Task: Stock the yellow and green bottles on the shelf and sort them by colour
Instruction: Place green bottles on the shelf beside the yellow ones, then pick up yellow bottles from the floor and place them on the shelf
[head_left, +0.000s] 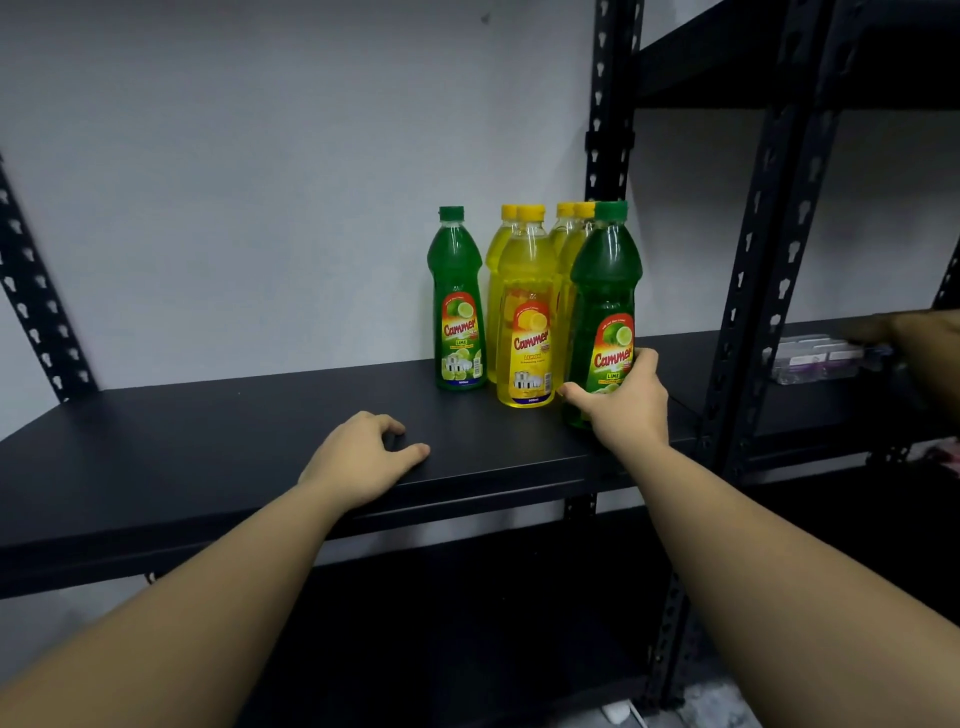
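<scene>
On the black shelf (208, 447), the right hand (623, 405) grips a green bottle (605, 291) low down, beside four yellow bottles (524, 291); the left hand (358, 457) rests loosely curled, holding nothing.

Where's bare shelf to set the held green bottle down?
Free: shelf left of the lone green bottle, beyond the left hand. Crowded: yellow bottles packed against the held green bottle in the right hand, by the upright.

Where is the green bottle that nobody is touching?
In the head view, the untouched green bottle stands upright on the black shelf, at the left end of the group, beside the yellow bottles.
</scene>
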